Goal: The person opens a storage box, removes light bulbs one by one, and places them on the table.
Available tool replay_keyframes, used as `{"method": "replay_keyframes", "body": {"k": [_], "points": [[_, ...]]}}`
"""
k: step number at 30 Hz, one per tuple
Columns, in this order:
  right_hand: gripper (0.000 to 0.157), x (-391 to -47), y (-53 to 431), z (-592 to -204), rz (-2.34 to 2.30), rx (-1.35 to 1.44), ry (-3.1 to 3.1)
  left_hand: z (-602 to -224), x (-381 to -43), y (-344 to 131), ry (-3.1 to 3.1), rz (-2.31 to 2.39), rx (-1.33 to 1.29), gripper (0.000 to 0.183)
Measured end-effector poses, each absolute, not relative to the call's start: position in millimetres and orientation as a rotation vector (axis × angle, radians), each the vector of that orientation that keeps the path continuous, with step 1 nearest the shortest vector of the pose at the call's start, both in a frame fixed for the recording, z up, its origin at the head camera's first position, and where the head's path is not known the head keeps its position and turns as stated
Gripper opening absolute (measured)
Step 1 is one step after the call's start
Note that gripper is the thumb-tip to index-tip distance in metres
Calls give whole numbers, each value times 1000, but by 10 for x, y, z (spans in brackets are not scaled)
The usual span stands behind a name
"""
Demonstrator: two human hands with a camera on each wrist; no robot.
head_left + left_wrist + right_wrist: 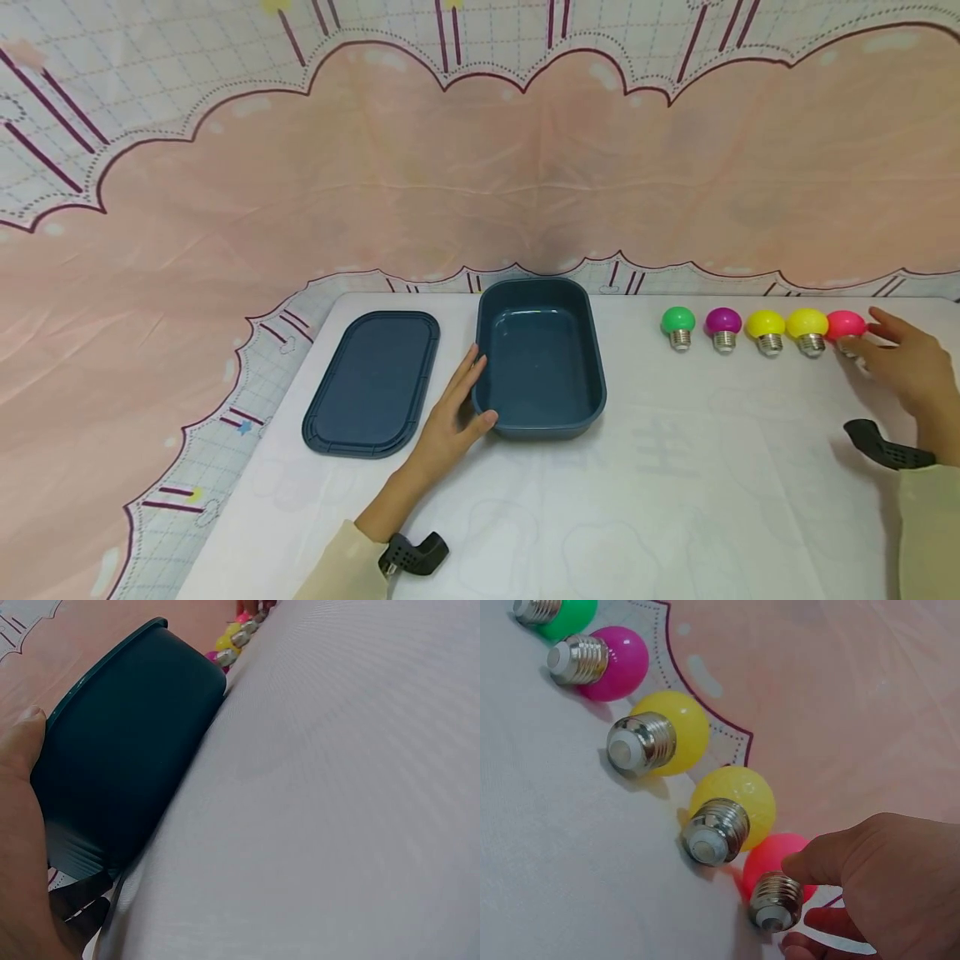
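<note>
A deep blue rectangular container (pixel 540 425) stands upright on the white table. My left hand (pixel 450 412) rests against its left side, fingers extended and thumb at the near left corner; in the left wrist view the thumb (pixel 26 739) lies by the rim. At the far right, my right hand (pixel 903 358) is around a pink light bulb (pixel 845 323), its fingers spread. In the right wrist view the thumb overlaps the pink bulb (pixel 769 859), with other fingers beside its metal base. Whether they press on it is hard to see. The bulb lies on the table.
A flat blue lid (pixel 371 383) lies left of the container. Left of the pink bulb, in a row, lie two yellow bulbs (pixel 807 323), a purple bulb (pixel 723 321) and a green bulb (pixel 678 319). A patterned pink cloth (pixel 525 183) hangs behind the table.
</note>
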State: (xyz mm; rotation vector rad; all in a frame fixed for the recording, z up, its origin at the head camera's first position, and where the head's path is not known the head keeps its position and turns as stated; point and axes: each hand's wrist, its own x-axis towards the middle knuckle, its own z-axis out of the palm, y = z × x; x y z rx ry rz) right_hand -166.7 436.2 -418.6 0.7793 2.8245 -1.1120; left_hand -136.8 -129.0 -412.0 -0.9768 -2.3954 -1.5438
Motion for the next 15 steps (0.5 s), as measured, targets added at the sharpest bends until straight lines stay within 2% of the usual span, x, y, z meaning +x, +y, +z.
{"method": "replay_keyframes", "body": {"k": [7,15], "points": [[72,-1619,4284,-4054,-1139,758,2853,-4378,-1503,-1383,-2448,-1451,-946,71],[73,-1582,4093,-3841,-1016,722,2971,-4268,-1499,-1493,-2499,-1303,-854,73]]}}
